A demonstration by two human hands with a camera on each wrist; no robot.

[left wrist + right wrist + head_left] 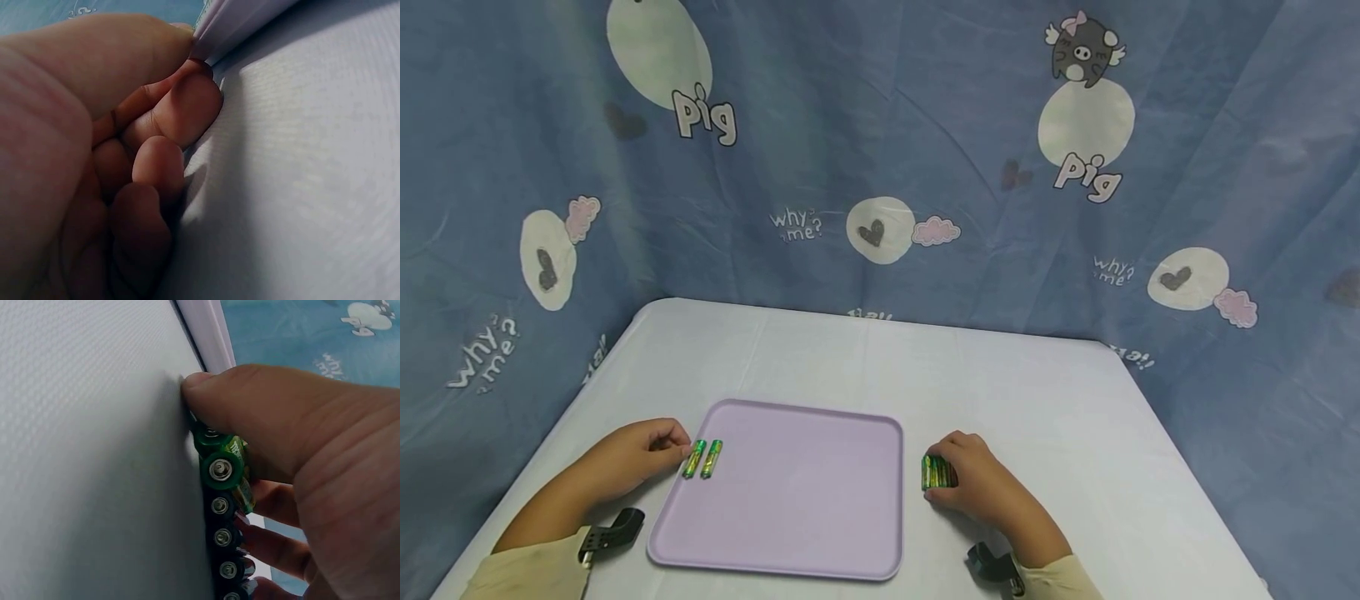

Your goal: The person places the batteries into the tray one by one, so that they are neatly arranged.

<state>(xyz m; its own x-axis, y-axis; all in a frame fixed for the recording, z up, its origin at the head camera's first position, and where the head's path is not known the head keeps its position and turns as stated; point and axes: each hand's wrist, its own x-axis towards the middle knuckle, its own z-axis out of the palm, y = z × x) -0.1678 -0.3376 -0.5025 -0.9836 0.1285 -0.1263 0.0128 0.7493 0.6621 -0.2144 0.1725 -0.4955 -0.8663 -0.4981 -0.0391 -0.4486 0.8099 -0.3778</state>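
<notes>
Two green-and-gold batteries [711,459] lie side by side at the left side of a lilac tray [805,500], the outer one on its rim. My left hand [643,450] is beside them; in the left wrist view its thumb and curled index finger pinch the tray's edge. Right of the tray, on the white table, my right hand [973,479] holds a row of several green batteries [935,472] between thumb and fingers. The right wrist view shows the ends of these batteries [222,470] lined up below the thumb; the hand hides part of the row.
The white table [1037,400] runs behind and to the right of the tray. A blue printed cloth [820,150] hangs behind the table and down its sides. Black wrist devices [613,533] are strapped at both sleeves.
</notes>
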